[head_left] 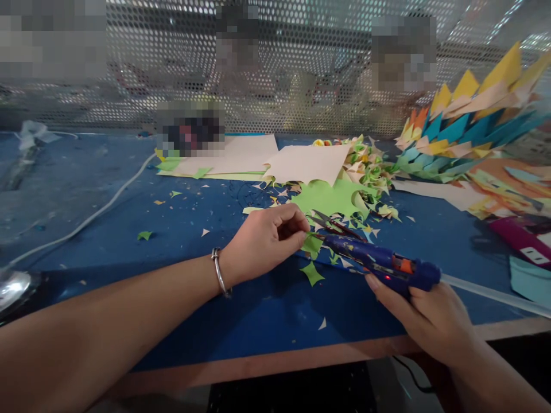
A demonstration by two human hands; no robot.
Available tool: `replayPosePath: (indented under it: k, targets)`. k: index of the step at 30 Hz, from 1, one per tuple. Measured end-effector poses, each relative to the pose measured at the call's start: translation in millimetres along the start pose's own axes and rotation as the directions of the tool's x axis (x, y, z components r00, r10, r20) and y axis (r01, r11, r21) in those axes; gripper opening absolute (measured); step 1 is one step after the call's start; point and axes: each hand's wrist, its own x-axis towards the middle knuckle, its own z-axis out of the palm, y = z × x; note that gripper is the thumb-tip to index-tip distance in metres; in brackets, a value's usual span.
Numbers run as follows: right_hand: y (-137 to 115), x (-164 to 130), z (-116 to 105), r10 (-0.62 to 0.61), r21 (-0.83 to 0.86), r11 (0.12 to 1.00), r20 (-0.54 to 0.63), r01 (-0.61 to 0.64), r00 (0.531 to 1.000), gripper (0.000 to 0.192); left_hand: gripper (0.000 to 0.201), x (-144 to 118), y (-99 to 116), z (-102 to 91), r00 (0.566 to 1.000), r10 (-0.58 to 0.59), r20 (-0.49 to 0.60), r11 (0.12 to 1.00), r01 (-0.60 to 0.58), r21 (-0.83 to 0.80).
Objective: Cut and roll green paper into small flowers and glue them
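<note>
Blue work table (129, 229), littered all over with paper offcuts. At far right, a large fan of pointed paper pieces (465, 126) in yellow, orange, blue and green, already layered and assembled by the look of it. At the back, cream and pale sheets (275, 160) lying flat, uncut. Beside them a heap of small rolled paper flowers (370, 166), many finished; a scalloped green sheet (331, 198) just below, partly cut away. Judged from this: bulk of the making done, small pieces being glued now, loose sheets left to use. Blue glue gun (379, 261) gripped in the right hand (430, 321), nozzle aimed left at a small green paper piece (310, 244) pinched in the fingertips of the left hand (262, 241), low over the table's middle. Small scissors (333, 223) resting just behind the nozzle. Possibly glue already on the piece; too small to tell.
</note>
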Motion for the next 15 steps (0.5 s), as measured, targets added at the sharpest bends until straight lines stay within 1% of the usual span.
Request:
replayPosePath:
  k: [2, 6, 8, 12, 15]
  targets:
    - [-3, 0, 0, 0.036, 0.02, 0.999, -0.009, -0.036, 0.999, 0.042, 0.007, 0, 0, -0.1, 1.0, -0.002, 0.0, 1.0, 0.002, -0.007]
    - [-9, -1, -1, 0.16, 0.047, 0.986, 0.0, -0.16, 0.987, 0.042, 0.008, 1, -3, 0.5, 1.0, -0.013, 0.0, 0.999, 0.013, -0.039]
    - [-9, -1, -2, 0.176, 0.065, 0.982, -0.005, -0.175, 0.984, 0.044, 0.007, 2, -4, 1.2, 1.0, -0.029, 0.004, 0.997, 0.029, -0.076]
    - [-2, 1, -8, 0.215, 0.116, 0.97, -0.012, -0.212, 0.977, 0.045, 0.004, 4, -5, 1.9, 0.996, -0.088, 0.026, 0.982, 0.091, -0.166]
    - [11, 5, -18, 0.251, 0.051, 0.967, -0.063, -0.248, 0.966, 0.045, 0.003, 5, -3, 0.7, 0.99, -0.135, 0.031, 0.966, 0.139, -0.22]
